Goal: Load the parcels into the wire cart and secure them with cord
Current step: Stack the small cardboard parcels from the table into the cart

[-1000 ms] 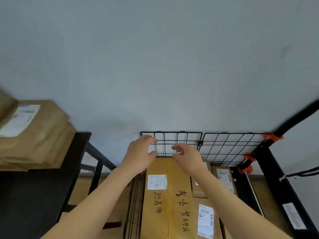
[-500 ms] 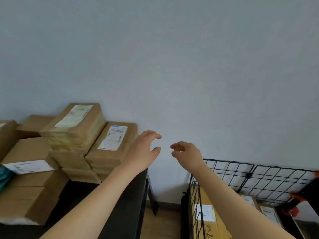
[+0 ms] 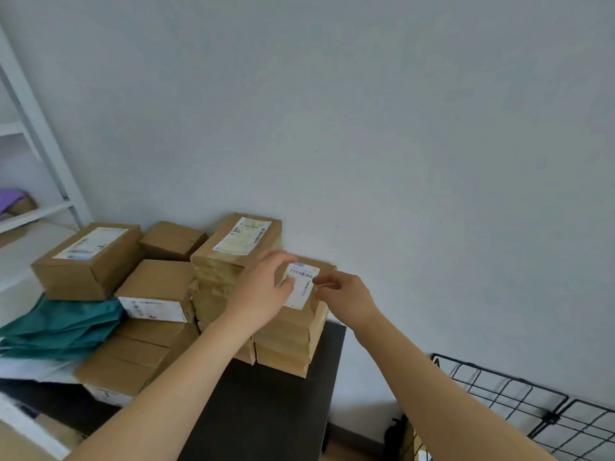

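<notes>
Several brown cardboard parcels are stacked on a black table (image 3: pixel 266 400). The nearest stack (image 3: pixel 293 341) has a top parcel with a white barcode label (image 3: pixel 301 284). My left hand (image 3: pixel 263 294) hovers over the left side of that top parcel, fingers spread. To the parcel's right, my right hand (image 3: pixel 346 297) has its fingers curled and apart. Neither hand grips anything. The black wire cart (image 3: pixel 499 394) shows its top rim at the lower right; its contents are hidden here.
A taller parcel stack (image 3: pixel 239 247) stands behind the near one, with more boxes (image 3: pixel 90 257) and green plastic bags (image 3: pixel 63 327) to the left. A white shelf unit (image 3: pixel 36 154) lines the left wall. The grey wall is close behind.
My view swung left from the cart to the table. Both hands left the parcel in the cart and reached over to the top parcel of the near stack.
</notes>
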Demonstrator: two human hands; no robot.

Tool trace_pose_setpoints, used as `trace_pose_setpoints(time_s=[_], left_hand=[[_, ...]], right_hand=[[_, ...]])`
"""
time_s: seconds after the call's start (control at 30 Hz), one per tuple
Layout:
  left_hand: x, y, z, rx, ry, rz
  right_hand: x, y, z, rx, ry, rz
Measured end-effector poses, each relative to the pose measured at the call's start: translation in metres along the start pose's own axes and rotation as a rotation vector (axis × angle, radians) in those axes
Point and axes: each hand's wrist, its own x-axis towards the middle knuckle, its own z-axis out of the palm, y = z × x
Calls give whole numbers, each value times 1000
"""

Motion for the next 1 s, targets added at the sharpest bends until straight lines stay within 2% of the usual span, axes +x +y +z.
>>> trace_pose_setpoints(time_s=[0.37,0.57,0.77,1.0], left_hand=[[23,-55,-55,-56,170,-161],[51,-104,-80,-223,31,-347],[81,-140,-82,-592,-126,-582],[91,-156,-73,-705,-348,-690]], right_hand=[[28,-34,48,110,-73,57],[52,-60,78,296,-39,246],[69,-70,104,345,-5,386],[78,-76,124,401,38,490]])
